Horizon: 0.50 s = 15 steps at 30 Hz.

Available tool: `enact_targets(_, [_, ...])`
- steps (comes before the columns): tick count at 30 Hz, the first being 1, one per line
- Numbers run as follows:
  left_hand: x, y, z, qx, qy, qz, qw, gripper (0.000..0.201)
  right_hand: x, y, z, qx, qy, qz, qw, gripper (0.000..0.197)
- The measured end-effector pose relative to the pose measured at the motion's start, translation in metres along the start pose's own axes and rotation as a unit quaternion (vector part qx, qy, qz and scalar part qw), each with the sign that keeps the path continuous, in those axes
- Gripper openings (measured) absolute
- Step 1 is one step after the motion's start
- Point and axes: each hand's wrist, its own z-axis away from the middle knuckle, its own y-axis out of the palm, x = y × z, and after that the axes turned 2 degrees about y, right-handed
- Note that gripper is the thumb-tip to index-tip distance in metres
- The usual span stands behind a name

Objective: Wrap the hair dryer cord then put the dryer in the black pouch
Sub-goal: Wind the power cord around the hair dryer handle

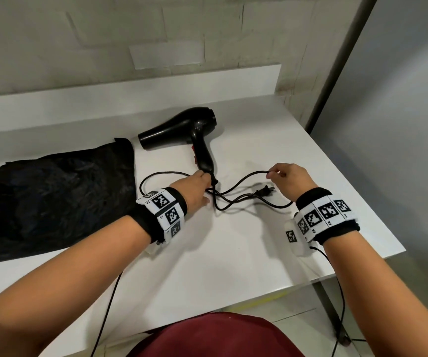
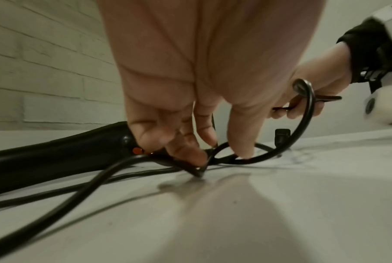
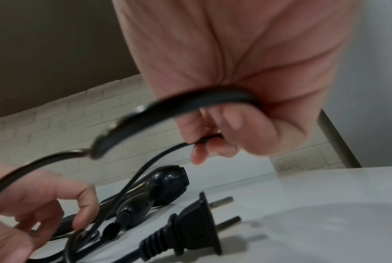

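Observation:
The black hair dryer (image 1: 182,130) lies on its side on the white table (image 1: 233,253), handle pointing toward me. Its black cord (image 1: 161,173) sprawls in loose loops in front of the handle, and the plug (image 1: 264,190) lies flat between my hands. My left hand (image 1: 206,188) pinches the cord just below the handle's base, fingertips (image 2: 190,154) down on the table. To the right, my right hand (image 1: 272,175) pinches a raised stretch of cord (image 3: 204,140) above the plug (image 3: 190,227). The black pouch (image 1: 53,197) lies flat at the left.
A low white backsplash (image 1: 130,99) and a pale brick wall stand behind the table. The table's right edge (image 1: 362,191) is close to my right wrist. A grey metal post (image 1: 336,73) rises at the right. Thin sensor cables hang from both wristbands.

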Motion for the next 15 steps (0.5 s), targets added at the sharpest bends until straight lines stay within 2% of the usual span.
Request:
enact_targets(3, [0.001, -0.001, 0.000, 0.039, -0.002, -0.014, 0.999, 0.039, 0.000, -0.001, 0.003, 0.005, 0.003, -0.008, 1.000, 0.017])
enact_targets(6, [-0.001, -0.006, -0.001, 0.069, -0.008, -0.044, 0.997, 0.020, 0.000, -0.003, 0.005, 0.009, 0.003, -0.017, 1.000, 0.018])
enact_targets(8, [-0.002, -0.008, -0.001, 0.070, -0.014, -0.056, 0.996, 0.015, 0.001, -0.004, 0.006, 0.000, 0.005, -0.020, 1.000, 0.017])
enact_targets(15, [-0.009, -0.007, 0.002, 0.043, -0.011, -0.098, 0.994, 0.018, 0.002, -0.006, 0.006, -0.011, 0.010, -0.020, 1.000, 0.018])
